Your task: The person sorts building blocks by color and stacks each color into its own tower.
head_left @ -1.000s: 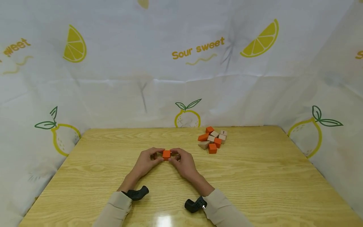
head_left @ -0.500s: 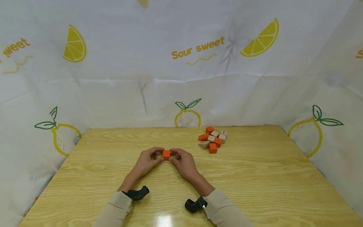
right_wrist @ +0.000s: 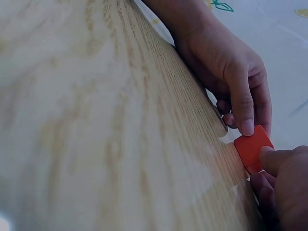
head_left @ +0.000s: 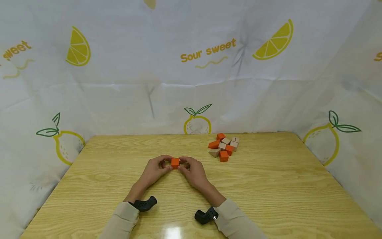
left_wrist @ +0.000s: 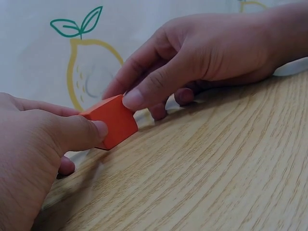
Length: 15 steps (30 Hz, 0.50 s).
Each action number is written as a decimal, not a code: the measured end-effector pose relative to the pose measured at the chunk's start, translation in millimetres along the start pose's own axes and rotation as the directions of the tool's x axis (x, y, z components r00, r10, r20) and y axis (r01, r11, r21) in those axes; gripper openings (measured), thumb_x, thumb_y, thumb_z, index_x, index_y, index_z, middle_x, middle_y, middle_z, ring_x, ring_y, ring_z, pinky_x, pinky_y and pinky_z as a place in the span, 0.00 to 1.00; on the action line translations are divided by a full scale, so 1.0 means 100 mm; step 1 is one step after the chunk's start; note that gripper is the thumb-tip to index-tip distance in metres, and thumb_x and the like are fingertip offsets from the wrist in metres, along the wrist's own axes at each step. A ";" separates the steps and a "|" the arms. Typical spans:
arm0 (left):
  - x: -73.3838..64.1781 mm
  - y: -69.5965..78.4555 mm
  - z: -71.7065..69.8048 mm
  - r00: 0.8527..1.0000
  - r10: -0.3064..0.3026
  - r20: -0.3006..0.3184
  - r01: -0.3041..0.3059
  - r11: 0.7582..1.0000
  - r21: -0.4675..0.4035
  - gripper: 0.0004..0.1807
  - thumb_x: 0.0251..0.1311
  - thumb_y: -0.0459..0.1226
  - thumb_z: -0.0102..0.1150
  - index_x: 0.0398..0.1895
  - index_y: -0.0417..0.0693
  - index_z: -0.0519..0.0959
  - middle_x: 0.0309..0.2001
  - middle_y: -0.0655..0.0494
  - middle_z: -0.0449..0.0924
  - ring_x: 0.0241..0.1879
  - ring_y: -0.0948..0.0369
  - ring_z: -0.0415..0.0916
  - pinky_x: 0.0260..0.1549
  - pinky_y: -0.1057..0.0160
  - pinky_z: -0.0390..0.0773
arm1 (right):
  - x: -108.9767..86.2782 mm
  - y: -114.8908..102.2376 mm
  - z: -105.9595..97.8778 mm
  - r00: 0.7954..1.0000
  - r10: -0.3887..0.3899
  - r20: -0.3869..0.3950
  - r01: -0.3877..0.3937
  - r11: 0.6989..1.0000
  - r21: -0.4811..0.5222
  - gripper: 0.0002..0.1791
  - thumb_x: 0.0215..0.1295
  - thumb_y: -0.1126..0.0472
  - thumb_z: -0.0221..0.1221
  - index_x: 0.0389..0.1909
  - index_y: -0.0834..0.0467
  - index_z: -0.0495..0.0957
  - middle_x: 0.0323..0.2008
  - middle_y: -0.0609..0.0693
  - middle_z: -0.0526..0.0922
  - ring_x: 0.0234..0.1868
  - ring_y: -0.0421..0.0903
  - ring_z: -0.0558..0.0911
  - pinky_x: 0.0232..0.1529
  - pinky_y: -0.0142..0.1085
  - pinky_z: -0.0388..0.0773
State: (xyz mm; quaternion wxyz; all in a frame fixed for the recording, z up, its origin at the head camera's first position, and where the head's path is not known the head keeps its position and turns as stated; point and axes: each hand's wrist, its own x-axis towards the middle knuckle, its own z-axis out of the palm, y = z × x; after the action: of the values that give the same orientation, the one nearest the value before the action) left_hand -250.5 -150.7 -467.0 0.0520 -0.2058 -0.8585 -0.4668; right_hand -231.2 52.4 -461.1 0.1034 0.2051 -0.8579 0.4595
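An orange cube block [head_left: 175, 163] lies between my two hands at the middle of the table. My left hand [head_left: 154, 170] pinches its left side between thumb and forefinger. From the other side my right hand [head_left: 194, 171] pinches the same block with thumb and forefinger. In the left wrist view the orange block [left_wrist: 114, 123] shows both thumbs against its near face. The right wrist view also has the orange block [right_wrist: 252, 147] between the fingertips, low over the wood. Whether its underside touches the table is hard to tell.
Behind and right of my hands, several orange and plain wooden blocks lie in a cluster, among them an orange cube [head_left: 223, 156] and a plain wedge [head_left: 214, 152]. The wooden table [head_left: 268, 186] ends at a white lemon-printed cloth [head_left: 134, 99] at the back and sides.
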 end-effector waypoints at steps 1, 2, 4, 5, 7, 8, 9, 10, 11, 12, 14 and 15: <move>0.00 0.00 0.00 1.000 0.001 0.001 -0.001 1.000 0.005 0.18 0.56 0.37 0.68 0.51 0.49 0.80 0.28 0.60 0.74 0.27 0.61 0.68 0.27 0.63 0.68 | 0.00 0.00 0.00 1.000 0.004 -0.002 -0.004 1.000 0.010 0.21 0.65 0.61 0.62 0.57 0.62 0.76 0.45 0.54 0.82 0.36 0.44 0.81 0.34 0.35 0.76; 0.00 0.00 0.00 1.000 0.003 0.001 -0.003 1.000 0.011 0.18 0.56 0.37 0.68 0.51 0.49 0.80 0.28 0.60 0.75 0.26 0.61 0.68 0.27 0.63 0.68 | -0.01 0.01 0.00 1.000 0.005 -0.006 -0.005 1.000 0.019 0.21 0.65 0.61 0.61 0.58 0.62 0.75 0.45 0.55 0.82 0.36 0.44 0.81 0.34 0.35 0.76; 0.01 0.00 -0.01 1.000 0.005 0.001 -0.005 1.000 0.024 0.18 0.57 0.37 0.68 0.51 0.49 0.80 0.28 0.61 0.75 0.26 0.62 0.68 0.26 0.64 0.68 | -0.02 0.01 0.00 1.000 0.007 -0.017 -0.007 0.999 0.044 0.22 0.66 0.61 0.61 0.59 0.62 0.74 0.45 0.55 0.81 0.37 0.45 0.81 0.36 0.35 0.77; 0.01 0.00 -0.01 1.000 0.008 0.000 -0.008 1.000 0.026 0.18 0.57 0.37 0.68 0.51 0.49 0.80 0.28 0.61 0.75 0.26 0.61 0.68 0.26 0.63 0.68 | -0.02 0.02 0.00 1.000 0.009 -0.026 -0.007 0.998 0.055 0.22 0.66 0.61 0.61 0.59 0.62 0.74 0.46 0.55 0.81 0.37 0.45 0.81 0.36 0.35 0.77; 0.01 0.00 -0.01 1.000 0.007 -0.001 -0.007 0.999 0.031 0.18 0.57 0.37 0.68 0.51 0.49 0.80 0.28 0.61 0.75 0.26 0.62 0.68 0.27 0.63 0.68 | -0.04 0.01 -0.01 0.999 0.014 -0.045 -0.010 0.997 0.073 0.21 0.66 0.61 0.60 0.59 0.62 0.74 0.46 0.54 0.81 0.38 0.45 0.81 0.37 0.36 0.78; 0.01 -0.01 -0.01 1.000 0.006 -0.001 -0.006 1.000 0.030 0.18 0.57 0.38 0.68 0.51 0.49 0.80 0.28 0.61 0.75 0.26 0.62 0.68 0.27 0.63 0.68 | -0.05 0.01 -0.03 0.998 0.013 -0.054 -0.009 0.997 0.078 0.21 0.66 0.61 0.60 0.58 0.62 0.74 0.46 0.53 0.81 0.39 0.45 0.81 0.38 0.36 0.78; 0.01 -0.01 -0.01 1.000 0.004 0.001 -0.004 1.000 0.027 0.18 0.57 0.38 0.68 0.52 0.49 0.80 0.28 0.61 0.75 0.26 0.62 0.68 0.27 0.63 0.68 | -0.06 0.01 -0.04 0.998 0.011 -0.063 -0.005 0.996 0.087 0.20 0.67 0.61 0.60 0.58 0.62 0.75 0.46 0.53 0.80 0.39 0.45 0.81 0.38 0.36 0.78; 0.01 -0.01 -0.01 1.000 0.005 0.001 -0.005 1.000 0.024 0.18 0.57 0.38 0.68 0.51 0.49 0.80 0.29 0.61 0.75 0.27 0.61 0.68 0.28 0.63 0.68 | -0.07 0.00 -0.06 0.997 0.011 -0.070 -0.004 0.995 0.095 0.20 0.67 0.61 0.60 0.57 0.62 0.75 0.47 0.54 0.80 0.39 0.46 0.81 0.38 0.36 0.78; 0.00 -0.01 -0.01 1.000 0.007 0.002 -0.007 1.000 0.020 0.18 0.56 0.38 0.68 0.51 0.49 0.80 0.29 0.61 0.75 0.27 0.61 0.68 0.28 0.63 0.68 | -0.09 0.00 -0.08 0.997 0.009 -0.077 -0.002 0.995 0.100 0.20 0.67 0.60 0.60 0.57 0.62 0.75 0.47 0.53 0.80 0.39 0.46 0.80 0.38 0.36 0.78; 0.00 -0.01 -0.01 1.000 0.008 0.003 -0.008 1.000 0.017 0.18 0.56 0.38 0.68 0.51 0.49 0.80 0.30 0.61 0.75 0.27 0.61 0.68 0.28 0.63 0.68 | -0.10 0.00 -0.11 0.997 0.006 -0.083 0.003 0.994 0.106 0.20 0.67 0.60 0.60 0.57 0.62 0.75 0.47 0.54 0.80 0.39 0.46 0.80 0.38 0.36 0.78; 0.00 -0.01 0.00 1.000 0.015 0.004 -0.015 1.000 0.007 0.19 0.56 0.38 0.68 0.51 0.49 0.80 0.31 0.60 0.76 0.27 0.61 0.69 0.28 0.63 0.69 | -0.12 0.01 -0.16 0.996 -0.002 -0.094 0.013 0.993 0.114 0.19 0.67 0.59 0.60 0.57 0.61 0.76 0.47 0.54 0.80 0.38 0.46 0.80 0.37 0.35 0.78; 0.00 0.00 0.00 1.000 0.019 0.003 -0.019 1.000 0.004 0.19 0.56 0.38 0.68 0.51 0.49 0.80 0.32 0.60 0.76 0.28 0.61 0.69 0.29 0.62 0.69 | -0.13 0.02 -0.19 0.995 -0.010 -0.102 0.022 0.993 0.118 0.19 0.67 0.59 0.59 0.56 0.61 0.76 0.47 0.54 0.80 0.38 0.47 0.80 0.37 0.36 0.78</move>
State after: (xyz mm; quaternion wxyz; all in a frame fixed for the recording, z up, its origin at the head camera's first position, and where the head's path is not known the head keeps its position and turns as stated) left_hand -250.7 -150.9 -467.4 0.0558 -0.2147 -0.8576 -0.4640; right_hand -220.3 72.0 -456.8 0.1379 0.1943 -0.8212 0.5186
